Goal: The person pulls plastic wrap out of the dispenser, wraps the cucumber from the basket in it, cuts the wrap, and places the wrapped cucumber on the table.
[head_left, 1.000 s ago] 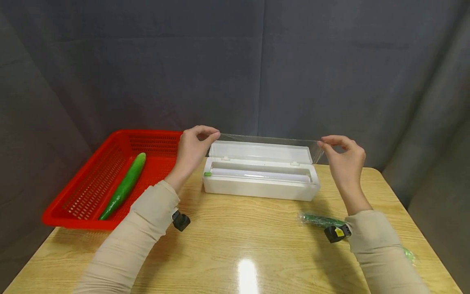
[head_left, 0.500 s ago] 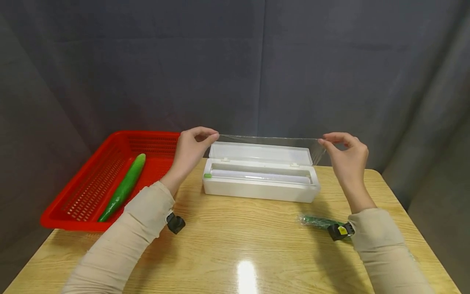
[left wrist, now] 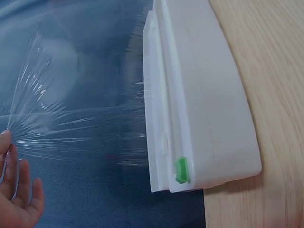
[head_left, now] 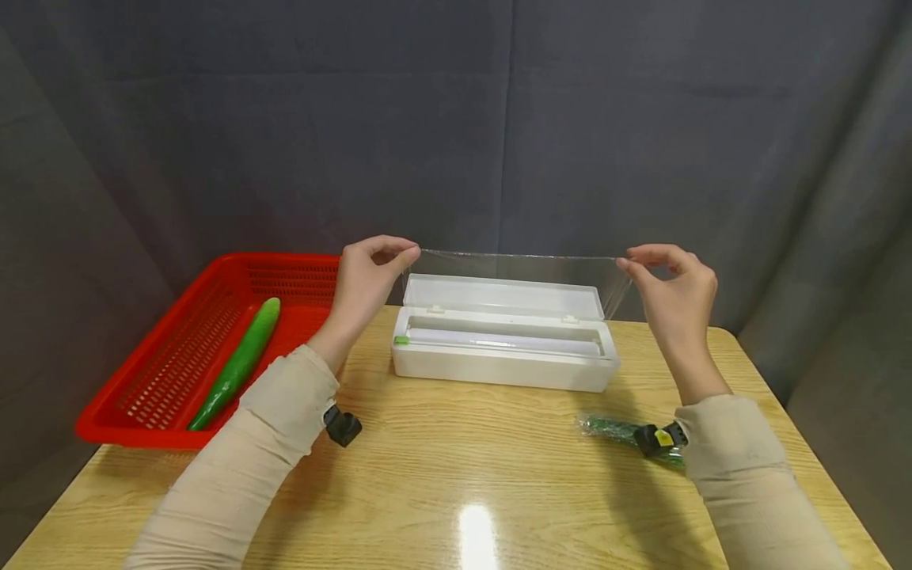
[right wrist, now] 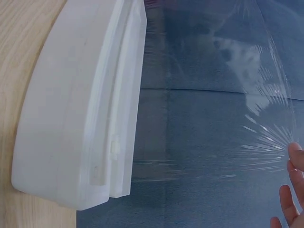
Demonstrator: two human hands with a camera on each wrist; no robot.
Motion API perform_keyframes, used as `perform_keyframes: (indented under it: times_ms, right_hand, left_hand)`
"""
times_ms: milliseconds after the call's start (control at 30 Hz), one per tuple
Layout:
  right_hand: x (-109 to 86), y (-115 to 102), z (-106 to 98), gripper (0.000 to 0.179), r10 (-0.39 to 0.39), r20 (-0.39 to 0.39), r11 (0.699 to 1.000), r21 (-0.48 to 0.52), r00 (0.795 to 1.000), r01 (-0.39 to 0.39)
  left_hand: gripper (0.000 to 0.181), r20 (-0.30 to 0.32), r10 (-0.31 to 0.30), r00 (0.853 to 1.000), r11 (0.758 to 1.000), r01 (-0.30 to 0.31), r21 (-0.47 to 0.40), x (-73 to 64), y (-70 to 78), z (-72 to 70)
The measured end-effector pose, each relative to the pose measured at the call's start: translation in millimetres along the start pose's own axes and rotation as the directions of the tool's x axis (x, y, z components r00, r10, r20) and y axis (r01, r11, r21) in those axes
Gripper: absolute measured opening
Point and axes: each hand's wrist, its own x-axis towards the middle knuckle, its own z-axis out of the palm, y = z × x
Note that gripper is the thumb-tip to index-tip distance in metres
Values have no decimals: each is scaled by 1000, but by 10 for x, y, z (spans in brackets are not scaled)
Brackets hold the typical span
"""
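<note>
A clear sheet of plastic wrap [head_left: 513,267] stretches between my two hands, above and behind a white wrap dispenser box [head_left: 502,370] whose lid [head_left: 502,296] stands raised. My left hand [head_left: 366,277] pinches one corner between thumb and forefinger. The other corner is pinched by my right hand [head_left: 673,293]. Creases fan out from the pinched corner of the wrap [left wrist: 42,90] in the left wrist view, and likewise from the wrap [right wrist: 266,137] in the right wrist view. A white roll [head_left: 502,340] lies inside the box, and a green slider [head_left: 401,340] sits at its left end.
At left a red plastic basket [head_left: 107,431] holds one green cucumber [head_left: 238,364]. A wrapped cucumber [head_left: 616,429] lies on the wooden table [head_left: 456,467] at right, partly hidden behind my right wrist's camera. A grey curtain [head_left: 442,119] hangs behind the table.
Both hands have risen slightly, and the right hand has also shifted a little to the right. The wrap's upper edge has come up with them, still held at both corners.
</note>
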Motion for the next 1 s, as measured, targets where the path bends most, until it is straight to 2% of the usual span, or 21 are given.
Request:
perform_keyframes:
  times_ms: [200, 333, 567, 1000]
  right_hand:
    - [26, -45, -14, 21, 12, 3, 1000, 18, 1000, -13]
    - [51, -80, -24, 22, 19, -7, 999, 32, 1000, -19]
    - [91, -129, -29, 21, 3, -31, 999, 38, 1000, -2]
    - [205, -218, -43, 18, -15, -60, 997, 72, 998, 19]
  left_hand:
    - [23, -21, 29, 999, 999, -29, -13, 42, 41, 1]
    - [22, -39, 27, 999, 999, -28, -26, 77, 70, 12]
    - [22, -65, 24, 998, 999, -27, -45, 117, 116, 12]
    - [20, -120, 67, 990, 993, -78, -88, 160, 209, 19]
